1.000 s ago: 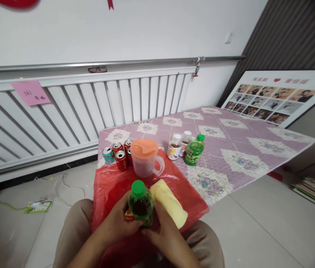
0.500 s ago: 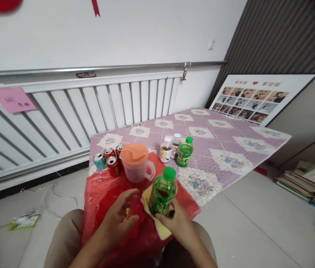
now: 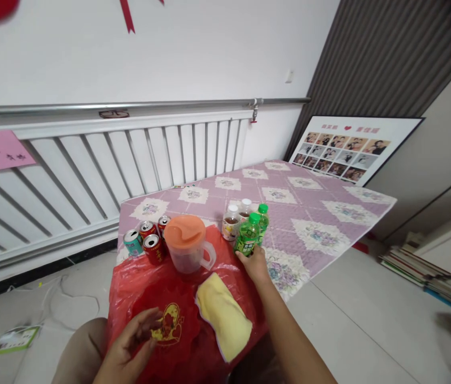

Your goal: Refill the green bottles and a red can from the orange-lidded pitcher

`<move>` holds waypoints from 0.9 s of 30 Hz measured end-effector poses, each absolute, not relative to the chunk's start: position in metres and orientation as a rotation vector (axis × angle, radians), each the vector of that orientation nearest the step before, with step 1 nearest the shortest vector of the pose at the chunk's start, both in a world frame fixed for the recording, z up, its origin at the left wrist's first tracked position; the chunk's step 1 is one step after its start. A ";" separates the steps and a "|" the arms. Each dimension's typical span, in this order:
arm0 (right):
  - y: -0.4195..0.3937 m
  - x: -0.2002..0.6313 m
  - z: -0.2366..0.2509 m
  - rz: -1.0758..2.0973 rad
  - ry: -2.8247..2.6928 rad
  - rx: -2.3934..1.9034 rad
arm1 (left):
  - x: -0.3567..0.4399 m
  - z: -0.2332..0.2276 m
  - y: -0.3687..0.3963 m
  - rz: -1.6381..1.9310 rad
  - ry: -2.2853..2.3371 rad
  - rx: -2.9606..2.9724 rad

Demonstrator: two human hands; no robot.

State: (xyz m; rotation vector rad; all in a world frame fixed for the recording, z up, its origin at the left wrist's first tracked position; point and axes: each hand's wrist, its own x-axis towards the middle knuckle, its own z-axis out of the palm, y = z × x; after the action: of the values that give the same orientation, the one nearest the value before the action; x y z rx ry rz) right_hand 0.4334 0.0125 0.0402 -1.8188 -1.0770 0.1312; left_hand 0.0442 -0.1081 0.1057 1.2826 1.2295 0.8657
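Green bottle [image 3: 247, 236]: upright on counter [image 3: 329, 213], green cap, just beside 2nd green bottle [image 3: 262, 217] & two white-capped bottles [image 3: 231, 223]. R hand [image 3: 254, 262] has grip clamped on its base. L hand [image 3: 131, 346]: fingers apart, loosely curled, holding nothing, over red plastic bag [image 3: 169, 320]. Yellow cloth [image 3: 223, 314] lies on bag betw. the hands. Orange-lidded jug [image 3: 186, 244] near, w/ cans [image 3: 147, 240] to its left. Radiator behind.
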 end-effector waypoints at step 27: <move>0.043 0.433 0.020 0.322 -0.903 -1.664 | 0.044 0.103 -0.100 0.938 1.265 1.288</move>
State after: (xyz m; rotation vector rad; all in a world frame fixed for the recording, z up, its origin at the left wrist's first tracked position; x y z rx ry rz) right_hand 0.4335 0.0431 0.0196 -1.6642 -0.9034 0.3216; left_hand 0.0440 -0.1005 0.1025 1.2878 1.2652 0.9380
